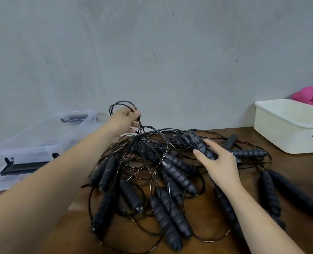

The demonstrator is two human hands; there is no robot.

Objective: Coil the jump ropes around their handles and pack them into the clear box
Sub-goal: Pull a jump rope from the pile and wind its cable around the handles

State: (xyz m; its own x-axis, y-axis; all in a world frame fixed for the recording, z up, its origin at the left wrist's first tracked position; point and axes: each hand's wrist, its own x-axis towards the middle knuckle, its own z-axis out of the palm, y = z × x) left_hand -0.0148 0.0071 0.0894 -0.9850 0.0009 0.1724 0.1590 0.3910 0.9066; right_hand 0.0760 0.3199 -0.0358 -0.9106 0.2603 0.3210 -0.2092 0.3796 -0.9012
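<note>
Grey concrete wall, brown table (289,171); tangled pile of jump ropes (152,171) mid-table, mostly uncoiled; left hand (124,119) pinches lifted cord loops (119,104) near the far edge; right hand (220,162) curls round a handle pair (199,143), a few turns on; clear box (42,142) past the left edge, apparently empty; task looks barely begun; white tub (287,129) crowds the far right corner, near edge cluttered.
</note>
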